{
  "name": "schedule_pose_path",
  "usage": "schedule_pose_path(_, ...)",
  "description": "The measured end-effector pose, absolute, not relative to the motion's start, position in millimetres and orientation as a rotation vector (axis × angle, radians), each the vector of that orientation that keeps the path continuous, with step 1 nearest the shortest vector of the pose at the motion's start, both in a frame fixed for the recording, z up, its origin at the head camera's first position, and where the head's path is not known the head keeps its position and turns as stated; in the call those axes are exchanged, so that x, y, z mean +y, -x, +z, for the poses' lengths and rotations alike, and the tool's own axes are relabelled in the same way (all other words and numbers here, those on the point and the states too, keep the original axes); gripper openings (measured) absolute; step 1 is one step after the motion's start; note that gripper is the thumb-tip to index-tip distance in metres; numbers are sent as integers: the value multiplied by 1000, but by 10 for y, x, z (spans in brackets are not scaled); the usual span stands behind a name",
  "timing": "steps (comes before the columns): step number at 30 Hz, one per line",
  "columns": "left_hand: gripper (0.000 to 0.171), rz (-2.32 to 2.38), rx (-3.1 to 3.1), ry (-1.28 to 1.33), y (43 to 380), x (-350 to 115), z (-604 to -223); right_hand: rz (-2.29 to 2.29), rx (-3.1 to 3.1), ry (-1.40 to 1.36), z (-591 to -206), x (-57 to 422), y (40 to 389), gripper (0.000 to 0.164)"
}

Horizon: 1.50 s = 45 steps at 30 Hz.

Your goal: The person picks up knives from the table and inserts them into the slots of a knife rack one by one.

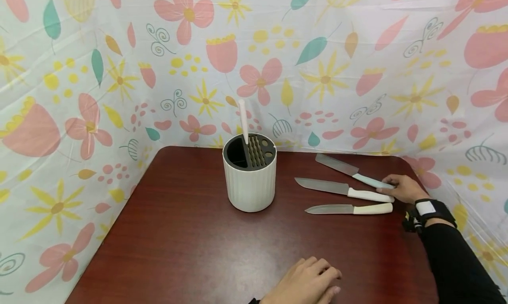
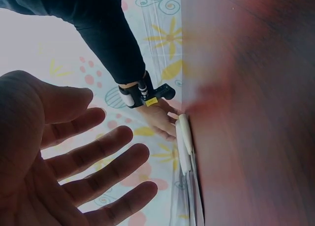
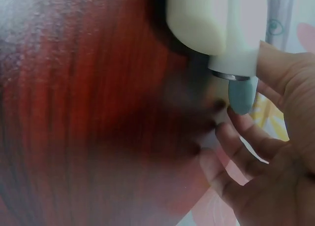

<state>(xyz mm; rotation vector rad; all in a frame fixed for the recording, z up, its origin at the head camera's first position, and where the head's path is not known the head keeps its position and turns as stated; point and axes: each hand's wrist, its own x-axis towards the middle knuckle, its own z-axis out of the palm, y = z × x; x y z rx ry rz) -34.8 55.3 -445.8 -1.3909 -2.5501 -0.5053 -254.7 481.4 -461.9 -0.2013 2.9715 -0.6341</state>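
My right hand (image 1: 406, 188) is at the handle end of a cleaver (image 1: 337, 164), the farthest of three knives lying on the table; its thumb and forefinger pinch the light blue handle (image 3: 241, 95). Nearer lies a large kitchen knife (image 1: 323, 185) with a white handle, then a smaller knife (image 1: 329, 209) with a cream handle. All three blades point left. My left hand (image 1: 305, 282), fingers loosely spread, hovers over the front of the table and holds nothing. A white ribbed knife block (image 1: 251, 189) with a black slotted top stands left of the knives.
One white handle (image 1: 244, 121) sticks up from the block, beside its larger compartment. The dark red-brown table (image 1: 178, 233) ends at a flowered cloth (image 1: 190, 75) behind and at both sides. The right hand works close to the table's right edge.
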Motion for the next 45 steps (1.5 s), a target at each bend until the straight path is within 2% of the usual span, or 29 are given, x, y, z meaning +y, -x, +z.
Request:
schedule_pose_path(15,25,-494,-2556,1386,343,552,-4457,-874,2845,31,-4485,4915,2566,72)
schedule_pose_path(22,25,-520,-2559,1391,349,549,-4451,-1163,2729,-20,-4406,4904,2534,65)
schedule_pose_path(29,24,-563,-2538,1378,366,543,-4412,-1522,2584,-6,-4313,4877,2542,40)
schedule_pose_path(37,21,-611,-2435,1304,398,507,-4400,-1693,2603,24,-4155,4702,2590,23)
schedule_pose_path(40,20,-619,-2387,1266,425,489,-4385,-1695,2663,21,-4079,4611,2647,30)
schedule_pose_path(43,20,-603,-2347,1238,450,475,-4376,-1621,2724,-29,-4014,4531,2690,60)
schedule_pose_path(45,21,-599,-2334,1226,465,464,-4374,-1583,2781,-33,-3983,4483,2702,67)
